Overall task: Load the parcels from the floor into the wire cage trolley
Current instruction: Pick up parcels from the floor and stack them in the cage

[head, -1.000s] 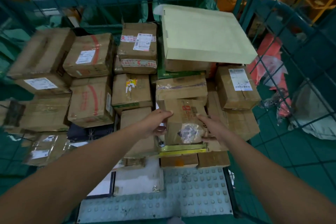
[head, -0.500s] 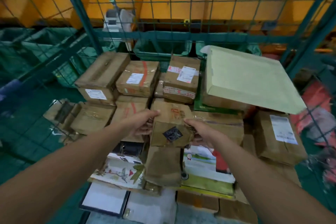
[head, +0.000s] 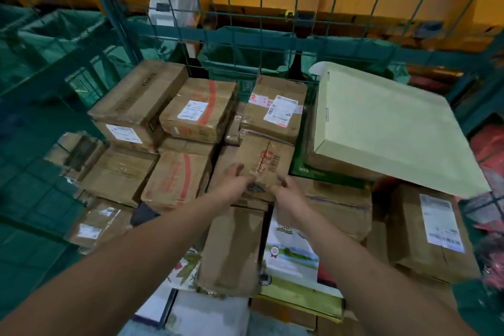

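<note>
Green wire cage trolley [head: 174,33] stacked with boxes: left hand [head: 235,182] and right hand [head: 287,190] grip a small taped brown cardboard parcel [head: 263,165], seemingly placing it; letting go comes next.

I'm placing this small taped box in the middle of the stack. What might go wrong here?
The small box is held only at its near end by the left hand and right hand, so it could tip. The large pale flat carton beside it sits tilted and overhangs; a nudge might slide it.
</note>
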